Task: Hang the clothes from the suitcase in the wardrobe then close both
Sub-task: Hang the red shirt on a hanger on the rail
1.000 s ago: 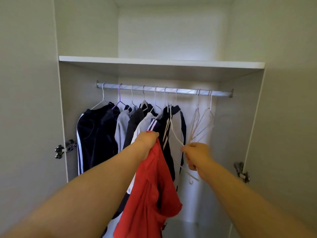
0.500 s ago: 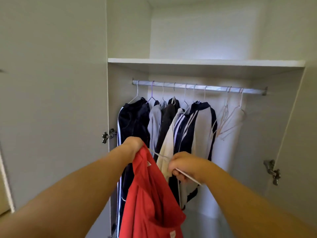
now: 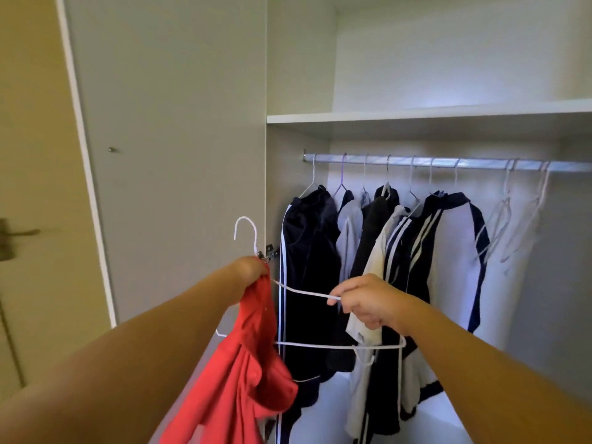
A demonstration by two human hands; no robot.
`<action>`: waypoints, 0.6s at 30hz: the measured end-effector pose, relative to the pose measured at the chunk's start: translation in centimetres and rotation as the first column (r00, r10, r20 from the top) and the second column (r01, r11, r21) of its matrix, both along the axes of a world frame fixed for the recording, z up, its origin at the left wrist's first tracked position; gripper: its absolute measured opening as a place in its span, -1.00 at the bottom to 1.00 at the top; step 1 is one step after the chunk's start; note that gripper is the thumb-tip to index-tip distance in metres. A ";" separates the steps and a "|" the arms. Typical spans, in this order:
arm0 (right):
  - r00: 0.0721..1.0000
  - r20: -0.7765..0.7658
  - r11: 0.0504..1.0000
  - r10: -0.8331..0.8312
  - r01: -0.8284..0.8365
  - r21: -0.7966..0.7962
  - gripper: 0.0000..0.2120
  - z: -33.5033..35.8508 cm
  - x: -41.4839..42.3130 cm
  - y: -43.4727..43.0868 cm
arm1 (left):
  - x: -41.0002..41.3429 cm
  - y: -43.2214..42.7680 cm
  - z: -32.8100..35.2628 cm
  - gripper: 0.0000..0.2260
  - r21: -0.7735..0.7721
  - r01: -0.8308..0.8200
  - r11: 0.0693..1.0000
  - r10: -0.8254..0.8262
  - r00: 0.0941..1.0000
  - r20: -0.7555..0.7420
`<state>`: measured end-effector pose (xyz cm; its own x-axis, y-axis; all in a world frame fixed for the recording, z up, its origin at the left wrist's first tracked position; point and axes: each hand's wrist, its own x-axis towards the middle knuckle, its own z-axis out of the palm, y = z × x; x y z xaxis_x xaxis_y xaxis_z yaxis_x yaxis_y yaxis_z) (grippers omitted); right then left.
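My left hand [image 3: 248,272] grips the top of a red garment [image 3: 240,373], which hangs down in front of the open wardrobe. A white wire hanger [image 3: 307,315] is off the rail; its hook stands up just above my left hand. My right hand [image 3: 368,302] pinches the hanger's sloping arm. On the metal rail [image 3: 448,161] hang several dark, grey and white clothes [image 3: 384,251]. A few bare white hangers [image 3: 512,225] hang at the rail's right end. The suitcase is not in view.
The wardrobe's left door [image 3: 173,155] stands open, with its hinge [image 3: 269,253] just behind my left hand. A white shelf [image 3: 416,115] runs above the rail. A room door with a handle [image 3: 12,235] is at the far left.
The view has swung left. My right hand has brought the white hanger off the rail toward the red garment, so its hook now stands above my left hand.
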<state>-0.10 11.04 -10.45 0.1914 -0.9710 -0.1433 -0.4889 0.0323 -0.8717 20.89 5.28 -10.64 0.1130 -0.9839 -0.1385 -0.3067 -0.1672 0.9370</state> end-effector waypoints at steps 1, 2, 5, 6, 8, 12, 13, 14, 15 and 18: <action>1.000 0.004 1.000 0.009 -0.009 -0.011 -0.68 0.0 0.0 -0.2 | 0.3 0.2 0.2 -0.75 -0.009 0.010 1.000 -0.010 1.000 0.011; 1.000 0.007 1.000 0.009 -0.008 -0.022 -0.68 -0.1 -0.2 -0.2 | 0.4 0.3 0.2 -0.75 -0.023 0.014 1.000 -0.014 1.000 0.012; 0.999 -0.037 0.999 0.017 -0.019 -0.048 -0.76 -0.4 -0.3 -0.2 | 0.5 0.6 0.3 -0.74 -0.080 -0.020 0.997 0.019 1.000 -0.016; 0.995 -0.092 0.998 0.029 -0.033 -0.051 -0.79 -0.5 -0.1 -0.1 | 0.3 0.8 0.3 -0.74 -0.094 -0.020 0.995 0.019 1.000 -0.018; 0.975 -0.217 0.998 0.044 -0.050 -0.023 -0.84 -0.6 0.5 -0.3 | -0.9 1.3 0.4 -0.74 -0.117 0.028 0.993 -0.027 1.000 0.013; 0.997 -0.068 0.998 -0.023 0.026 0.049 -0.92 0.0 2.1 0.1 | -4.4 2.9 0.9 -0.75 -0.125 0.152 0.980 -0.145 0.988 0.059; 0.999 -0.014 0.998 -0.046 0.046 0.048 -0.93 0.0 2.1 0.2 | -5.1 3.3 1.0 -0.76 -0.129 0.166 0.978 -0.159 0.985 0.060; 0.998 0.017 0.998 -0.061 0.061 0.027 -0.93 -0.1 2.0 0.3 | -5.7 3.6 1.1 -0.76 -0.136 0.171 0.976 -0.164 0.984 0.065; 0.997 0.036 0.997 -0.071 0.071 -0.021 -0.93 -0.3 1.7 0.3 | -6.1 3.7 1.1 -0.76 -0.153 0.164 0.974 -0.154 0.985 0.076; 0.971 0.137 0.966 -0.195 0.214 -0.144 -0.93 -0.8 -0.2 0.5 | -6.5 3.8 0.9 -0.73 -0.220 -0.002 0.976 0.023 0.995 0.096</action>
<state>-0.34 11.58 -11.23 -0.0072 -0.9996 0.0255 -0.3772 -0.0209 -0.9259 14.42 9.11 -9.71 0.1279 -0.9874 0.0927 -0.3979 0.0346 0.9168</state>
